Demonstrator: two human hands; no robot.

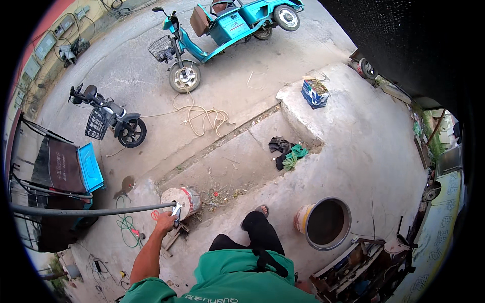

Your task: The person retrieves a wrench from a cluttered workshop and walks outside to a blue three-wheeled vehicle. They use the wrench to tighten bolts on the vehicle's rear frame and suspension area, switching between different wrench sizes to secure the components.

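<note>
My left hand (164,222) is closed around a silver wrench (177,208), its jaw end pointing away from me. The wrench is just in front of a paint bucket (192,200) that looks filled with something grey and hard. A dark pole (101,211) runs from the left edge to the top of this bucket, close above my fingers. Below the bucket, partly covered by my hand, is a small wooden stool or frame (173,237). My right hand does not show; only a sliver of skin appears beside my green shirt (237,275).
A metal basin (348,222) rests on a bucket at right, near a cluttered rack (353,267). A turquoise tricycle (232,30) and a black electric scooter (113,116) stand ahead. Cable (202,118), a blue box (315,94) and dark cloth (280,146) lie on the ground.
</note>
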